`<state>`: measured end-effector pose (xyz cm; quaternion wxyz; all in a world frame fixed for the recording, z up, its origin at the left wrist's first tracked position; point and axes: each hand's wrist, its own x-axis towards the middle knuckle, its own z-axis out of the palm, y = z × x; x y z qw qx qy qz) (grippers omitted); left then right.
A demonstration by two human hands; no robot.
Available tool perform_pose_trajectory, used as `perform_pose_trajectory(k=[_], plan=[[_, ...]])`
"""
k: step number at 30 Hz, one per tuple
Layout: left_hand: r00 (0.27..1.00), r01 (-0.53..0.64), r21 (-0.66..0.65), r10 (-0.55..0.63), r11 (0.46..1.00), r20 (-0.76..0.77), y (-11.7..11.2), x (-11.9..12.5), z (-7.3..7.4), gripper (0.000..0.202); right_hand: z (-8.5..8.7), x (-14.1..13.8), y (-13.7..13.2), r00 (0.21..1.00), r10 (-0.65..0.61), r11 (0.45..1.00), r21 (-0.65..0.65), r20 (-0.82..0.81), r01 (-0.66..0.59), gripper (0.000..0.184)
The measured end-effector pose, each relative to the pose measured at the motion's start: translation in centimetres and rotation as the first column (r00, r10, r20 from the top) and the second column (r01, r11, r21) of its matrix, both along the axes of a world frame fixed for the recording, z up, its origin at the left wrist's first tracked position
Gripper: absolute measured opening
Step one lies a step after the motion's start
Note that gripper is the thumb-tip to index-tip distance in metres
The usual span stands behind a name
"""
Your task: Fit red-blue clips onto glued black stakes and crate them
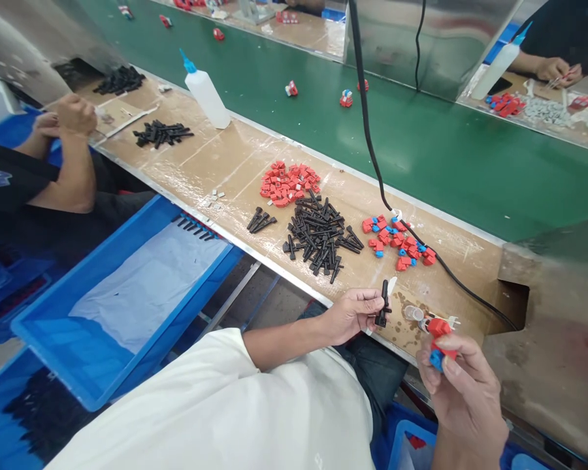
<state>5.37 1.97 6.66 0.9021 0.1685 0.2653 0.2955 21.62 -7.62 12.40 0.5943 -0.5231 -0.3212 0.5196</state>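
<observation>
Between the thumb and fingers of my left hand (350, 315) is a slim black plastic part (383, 304), held upright over the bench edge. My right hand (468, 385) pinches a red and blue plastic piece (441, 336) in front of the bench's right end. The two held parts are apart. Behind my right hand lie a small clear cup (413, 313) and a white stick-like tool, partly hidden. Loose black parts (321, 232) form a heap beyond my left hand. Red pieces (289, 183) are piled behind them, and red and blue pieces (399, 241) lie to the right.
A black cable (367, 130) hangs down across the bench. Beyond runs a green conveyor (284, 124) carrying small red pieces. A white glue bottle (208, 98) stands at the back. Blue bins (88, 385) are at lower left. Co-workers' hands (73, 117) work at left and far right.
</observation>
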Motion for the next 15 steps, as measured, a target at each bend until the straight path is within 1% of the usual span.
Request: perform_pose_trajectory(k=[2, 6, 7, 9, 11, 15], plan=[[1.000, -0.004, -0.006, 0.004, 1.000, 0.010, 0.1, 0.0, 0.0, 0.050, 0.3, 0.2, -0.6, 0.999, 0.043, 0.999, 0.031, 0.025, -0.044, 0.018], [1.000, 0.005, -0.021, -0.004, 1.000, 0.027, 0.2, 0.1, 0.4, 0.050, 0.5, -0.3, -1.4, 0.993, -0.018, 0.993, 0.114, 0.115, 0.005, 0.022], [1.000, 0.006, -0.027, -0.005, 1.000, 0.030, 0.2, 0.1, 0.5, 0.050, 0.5, -0.5, -1.4, 0.991, -0.024, 0.989, 0.145, 0.129, 0.005, 0.021], [0.999, 0.001, -0.039, 0.001, 0.999, 0.039, 0.1, 0.2, 0.7, 0.049, 0.1, -0.7, -1.4, 0.989, 0.013, 0.979, 0.201, 0.145, -0.042, 0.015], [0.999, -0.009, -0.044, 0.011, 0.999, 0.050, -0.1, 0.1, 0.7, 0.047, -0.3, -0.7, -1.5, 0.988, 0.026, 0.975, 0.215, 0.150, -0.059, 0.011], [0.998, -0.015, -0.042, 0.018, 0.999, 0.053, -0.2, 0.0, 0.7, 0.044, -1.1, -0.6, -1.9, 0.990, -0.079, 0.981, 0.187, 0.115, 0.056, 0.020]])
